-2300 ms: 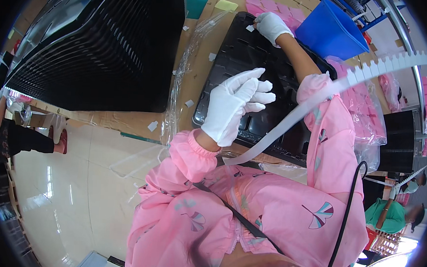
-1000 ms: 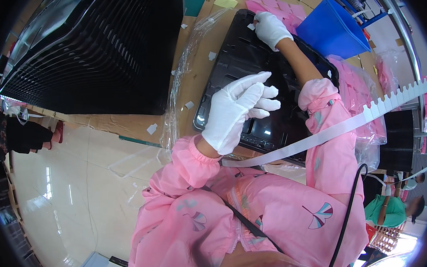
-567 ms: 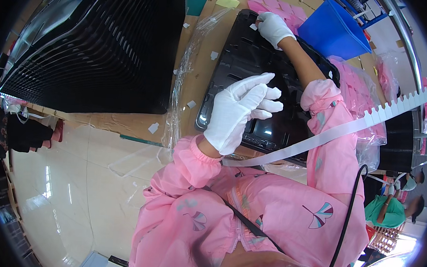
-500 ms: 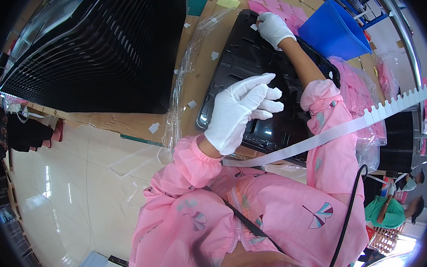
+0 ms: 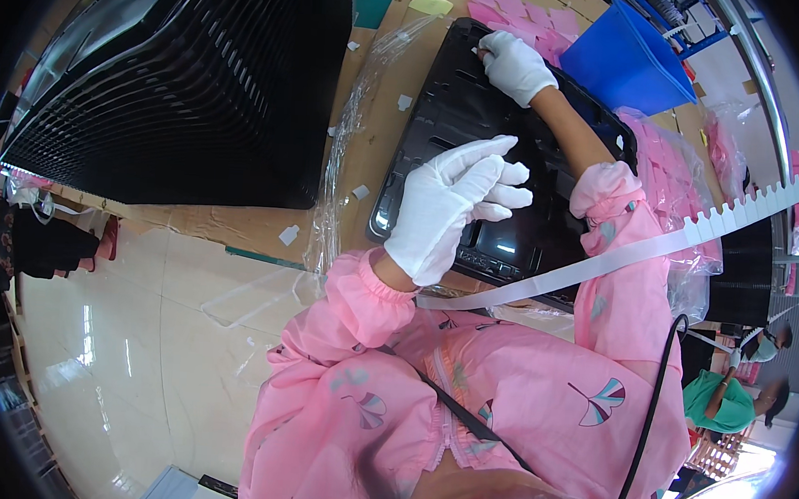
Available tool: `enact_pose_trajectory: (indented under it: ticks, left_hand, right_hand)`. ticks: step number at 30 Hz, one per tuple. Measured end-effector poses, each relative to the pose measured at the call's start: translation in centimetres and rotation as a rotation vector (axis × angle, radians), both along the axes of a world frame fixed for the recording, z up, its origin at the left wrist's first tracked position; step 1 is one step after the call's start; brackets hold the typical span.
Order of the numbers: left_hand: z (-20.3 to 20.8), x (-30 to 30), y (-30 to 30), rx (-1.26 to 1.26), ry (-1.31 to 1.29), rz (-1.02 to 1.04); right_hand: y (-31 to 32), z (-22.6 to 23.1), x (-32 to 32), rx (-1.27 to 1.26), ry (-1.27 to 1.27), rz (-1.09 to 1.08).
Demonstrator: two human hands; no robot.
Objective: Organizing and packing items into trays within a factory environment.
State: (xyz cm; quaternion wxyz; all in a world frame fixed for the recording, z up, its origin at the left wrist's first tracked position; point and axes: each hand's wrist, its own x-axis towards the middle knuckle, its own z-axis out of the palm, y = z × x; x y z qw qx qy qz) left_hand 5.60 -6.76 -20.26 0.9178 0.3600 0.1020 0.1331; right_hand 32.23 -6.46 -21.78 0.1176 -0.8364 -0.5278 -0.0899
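Hovering open-fingered and empty over the black panel (image 5: pixel 480 135) near the desk's (image 5: pixel 369 147) front edge, the left hand (image 5: pixel 452 207) spreads wide while the right hand (image 5: pixel 518 66) presses curled fingers on the panel's far corner

Left hand (image 5: pixel 452 207): white fabric glove, full cover. Right hand (image 5: pixel 518 66): matching white glove. Pink smock (image 5: pixel 519 394), long sleeves, gathered elastic cuffs (image 5: pixel 374 289), scattered fan-shaped print in teal and pink. Thin black cable (image 5: pixel 648 402) down right side; black strap (image 5: pixel 463 413) across front.
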Motion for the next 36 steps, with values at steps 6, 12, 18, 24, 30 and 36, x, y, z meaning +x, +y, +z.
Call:
enact_pose_trajectory:
  ticks: [6,12,18,24,30,36]
  left_hand:
    - [0.0,0.3,-0.2,-0.022,0.02,0.077]
    - [0.4,2.1,-1.6,-0.038,0.032,0.119]
    - [0.6,4.1,-4.3,0.072,0.151,0.087]
    - [0.6,6.9,-6.0,0.152,0.159,-0.074]
    - [4.0,9.8,-6.7,0.322,0.218,-0.188]
    - [3.3,12.9,-7.5,0.334,0.227,-0.292]
  right_hand:
    - [-4.0,2.6,-4.0,0.204,0.233,0.111]
    - [-11.3,5.4,-10.7,0.224,0.579,0.183]
    - [-15.0,6.0,-11.1,0.212,0.503,0.228]
    - [-18.7,5.5,-9.7,0.278,0.448,0.169]
    - [-22.7,4.6,1.1,0.438,0.288,0.014]
    - [-24.3,2.7,9.8,-0.111,0.062,-0.269]
